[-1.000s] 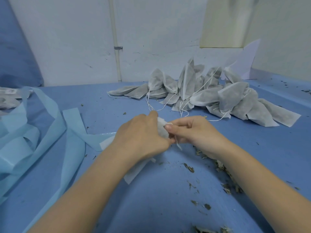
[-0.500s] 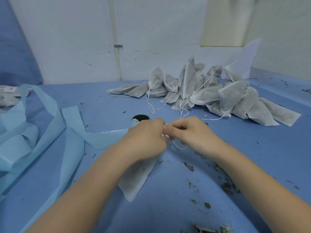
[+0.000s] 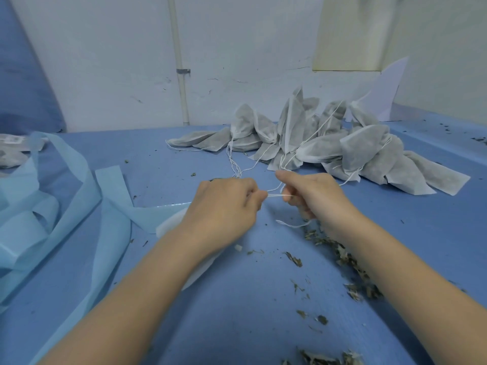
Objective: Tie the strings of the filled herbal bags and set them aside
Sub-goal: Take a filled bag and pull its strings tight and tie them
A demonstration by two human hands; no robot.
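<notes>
A heap of bags (image 3: 329, 151) lies along the far edge of the blue worktop (image 3: 250, 299), likely set there out of the way, with light blue strips (image 3: 52, 196) at its left edge. Mid-worktop, a bag (image 3: 168, 227) lies mostly hidden under the left hand (image 3: 224, 206). Left hand and right hand (image 3: 313, 196) each pinch the string (image 3: 275, 196) taut between them, apparently cinching a knot.

Pile of bags (image 3: 329, 146) behind the hands (image 3: 268, 201), strips (image 3: 52, 206) left, herb scraps (image 3: 342, 259) right.

grey-white bags (image 3: 366, 151), white string (image 3: 275, 196), blue table (image 3: 237, 312), light-blue strips (image 3: 66, 180)
</notes>
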